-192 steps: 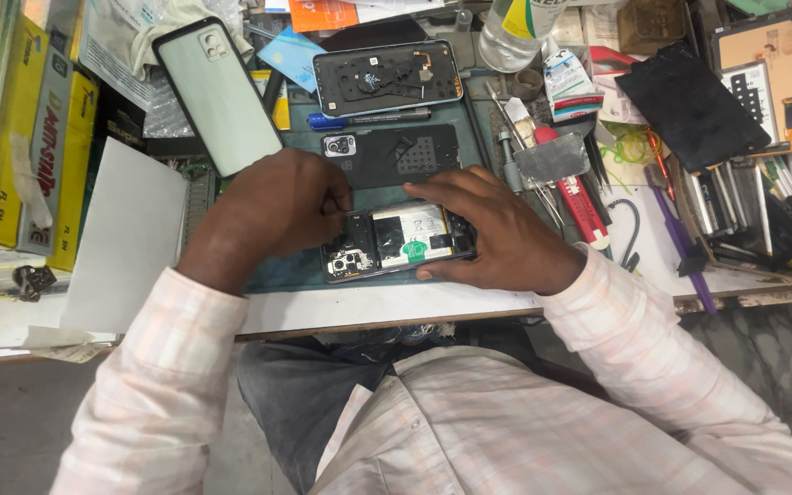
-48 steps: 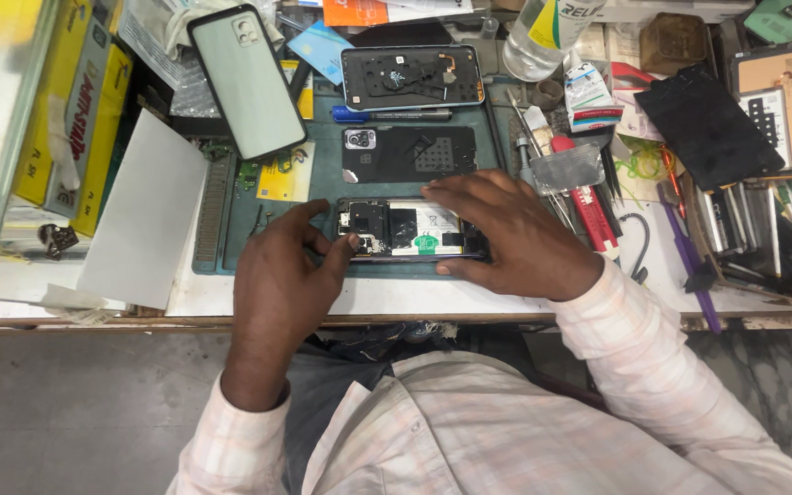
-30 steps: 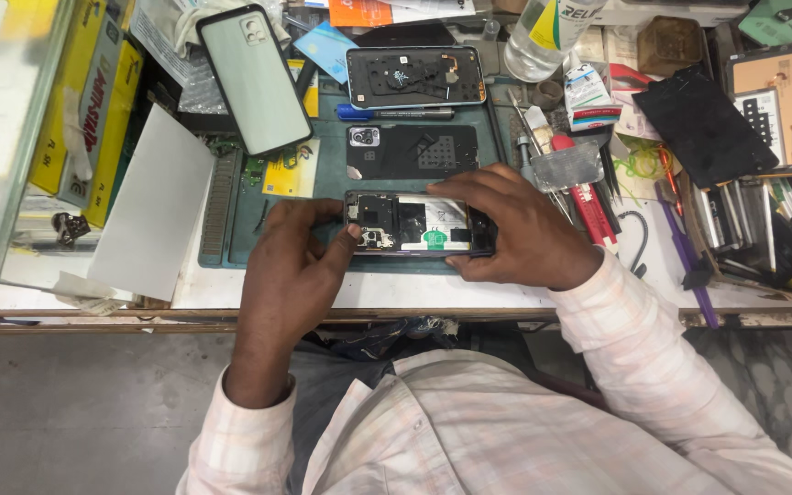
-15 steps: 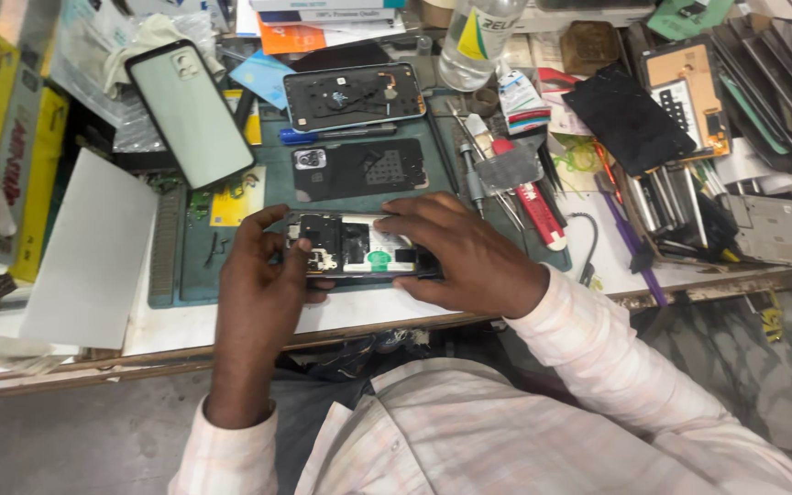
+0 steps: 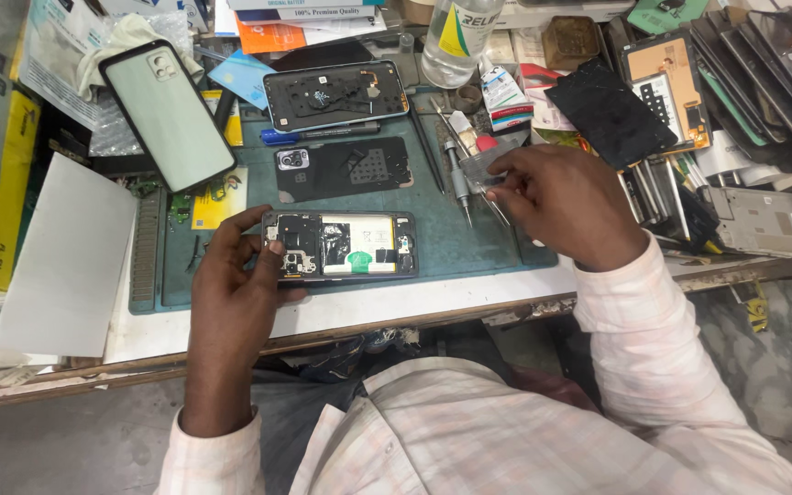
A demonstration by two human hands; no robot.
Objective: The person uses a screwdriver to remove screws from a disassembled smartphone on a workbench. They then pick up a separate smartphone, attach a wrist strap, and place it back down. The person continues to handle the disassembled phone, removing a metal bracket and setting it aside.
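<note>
Opened black smartphone with exposed battery and board (image 5: 341, 246) gripped at camera end by left hand (image 5: 236, 275), long axis left-right along counter (image 5: 469, 298). Right hand (image 5: 556, 197) well apart to right, fingers pinched on thin metal tool (image 5: 492, 203).

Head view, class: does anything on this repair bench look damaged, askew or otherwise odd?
Yes. The phone steadied by the left hand lies open, back off, with battery and boards bare. Its dark back cover lies apart on the green mat. The right hand reaches among tools beside it.
</note>
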